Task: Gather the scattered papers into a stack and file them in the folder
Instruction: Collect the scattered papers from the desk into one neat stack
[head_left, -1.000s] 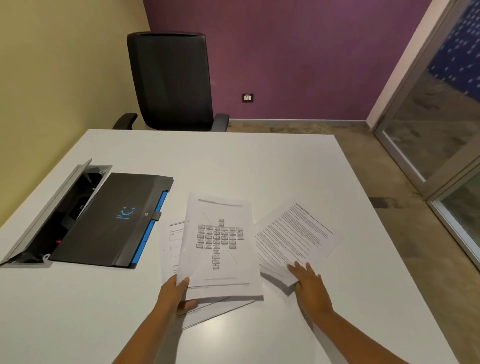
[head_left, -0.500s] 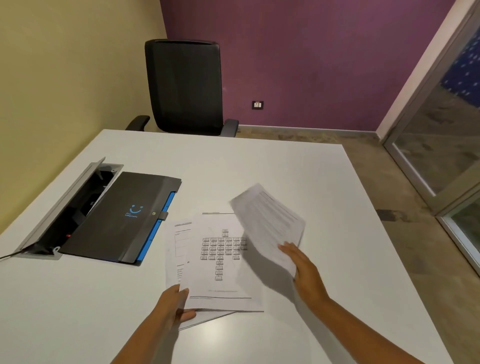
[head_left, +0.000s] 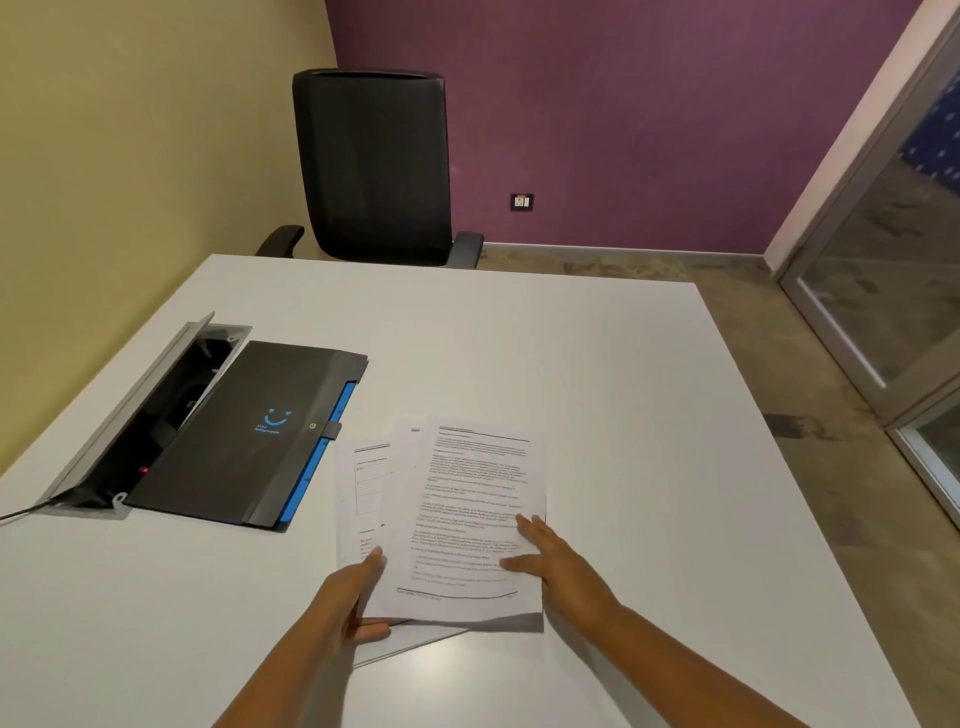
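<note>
Several printed white papers (head_left: 457, 514) lie overlapped in a loose pile on the white table (head_left: 597, 374), in front of me. A text page is on top, with other sheets fanning out to the left beneath it. My left hand (head_left: 348, 597) pinches the pile's lower left corner, thumb under the sheets. My right hand (head_left: 561, 561) rests flat with fingers spread on the top page's lower right part. A black folder (head_left: 249, 431) with a blue smile logo and blue edge lies closed to the left of the pile.
An open cable box (head_left: 140, 410) with a raised grey lid is sunk into the table left of the folder. A black office chair (head_left: 374, 166) stands at the far edge. The table's right edge drops to a concrete floor; a glass door (head_left: 893, 270) is at right.
My right hand carried the text page from the right and laid it on top of the diagram sheet, then flattened on it. My left hand kept holding the pile's lower left corner.
</note>
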